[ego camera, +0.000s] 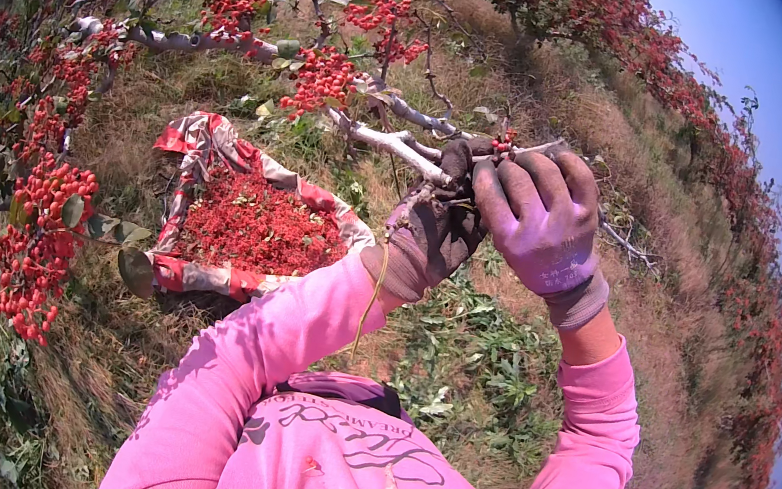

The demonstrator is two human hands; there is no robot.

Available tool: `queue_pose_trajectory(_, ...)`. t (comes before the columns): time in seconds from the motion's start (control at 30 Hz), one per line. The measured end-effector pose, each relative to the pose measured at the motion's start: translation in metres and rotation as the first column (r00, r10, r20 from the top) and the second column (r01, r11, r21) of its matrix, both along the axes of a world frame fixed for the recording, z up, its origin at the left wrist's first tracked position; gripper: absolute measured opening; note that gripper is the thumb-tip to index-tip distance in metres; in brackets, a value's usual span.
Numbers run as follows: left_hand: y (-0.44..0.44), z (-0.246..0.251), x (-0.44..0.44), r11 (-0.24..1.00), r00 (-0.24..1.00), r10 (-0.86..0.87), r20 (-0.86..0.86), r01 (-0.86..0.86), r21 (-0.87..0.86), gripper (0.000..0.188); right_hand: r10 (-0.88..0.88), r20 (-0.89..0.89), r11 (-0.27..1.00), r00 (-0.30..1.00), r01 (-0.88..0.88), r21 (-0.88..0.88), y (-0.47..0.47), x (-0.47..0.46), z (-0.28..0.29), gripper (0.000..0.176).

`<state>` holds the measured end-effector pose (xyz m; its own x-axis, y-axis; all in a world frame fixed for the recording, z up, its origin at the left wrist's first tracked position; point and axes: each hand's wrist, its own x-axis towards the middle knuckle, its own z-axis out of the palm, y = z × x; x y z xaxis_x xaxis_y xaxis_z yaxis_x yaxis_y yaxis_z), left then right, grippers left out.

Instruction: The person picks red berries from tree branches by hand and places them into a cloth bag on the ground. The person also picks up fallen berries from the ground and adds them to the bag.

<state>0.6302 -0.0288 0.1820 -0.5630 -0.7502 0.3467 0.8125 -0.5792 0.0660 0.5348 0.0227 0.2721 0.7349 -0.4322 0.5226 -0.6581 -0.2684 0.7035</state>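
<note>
My left hand (434, 232), in a dirty knit work glove, is at a pale bare branch (394, 145); its fingers are bent beside the wood, and what lies in them is hidden. My right hand (543, 218), in a purple glove with darkened fingertips, touches the thin end of the branch from above, close to a few small red berries (503, 142). The two hands nearly meet. Left of them, a dense cluster of red berries (322, 81) hangs from the same tangle of branches. A thin yellowish stem (372, 302) hangs down over my left wrist.
A container lined with red and white cloth (355, 228) stands on the grass at left, holding a heap of picked red berries (257, 224). Large berry clusters (25, 281) hang at far left. More berry-laden shrubs (607, 19) line the upper right. Leafy weeds (488, 358) grow below my hands.
</note>
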Motion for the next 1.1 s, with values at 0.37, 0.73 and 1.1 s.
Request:
queue_pose_trajectory(0.37,0.006,-0.037,0.014,0.966,0.985,-0.165,-0.055,0.173,0.191,0.035,-0.388,0.408,0.820,-0.826,-0.512,-0.255,0.034,-0.020,-0.135,0.032)
queue_pose_trajectory(0.73,0.029,-0.111,0.104,0.934,0.983,-0.055,0.176,-0.012,0.358,0.031,-0.813,0.132,0.355,-0.567,-0.663,-0.659,0.035,0.013,-0.187,0.042)
queue_pose_trajectory(1.1,0.034,-0.113,0.160,0.852,0.167,0.469,0.867,-0.342,-0.395,0.027,-0.948,0.111,0.185,-0.297,-0.802,-0.569,0.001,0.069,-0.204,0.045)
